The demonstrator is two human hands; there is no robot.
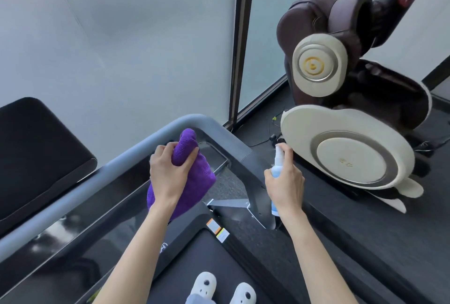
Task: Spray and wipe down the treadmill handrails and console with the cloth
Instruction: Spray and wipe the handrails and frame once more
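Observation:
My left hand (pixel 168 169) grips a bunched purple cloth (pixel 194 182) over the right end of the treadmill's dark glossy console (pixel 102 208). The grey handrail (pixel 136 145) runs along the console's far edge and bends down at the right corner. My right hand (pixel 286 182) holds a small white and blue spray bottle (pixel 277 165) upright, a finger on its nozzle, just to the right of the dark right upright (pixel 258 182). The bottle's lower part is hidden behind my hand.
A cream and brown massage chair (pixel 345 152) stands close on the right. Frosted glass panels with a dark frame post (pixel 239 48) rise ahead. A black padded bench (pixel 36 155) sits at left. The treadmill belt (pixel 209 260) and my white slippers lie below.

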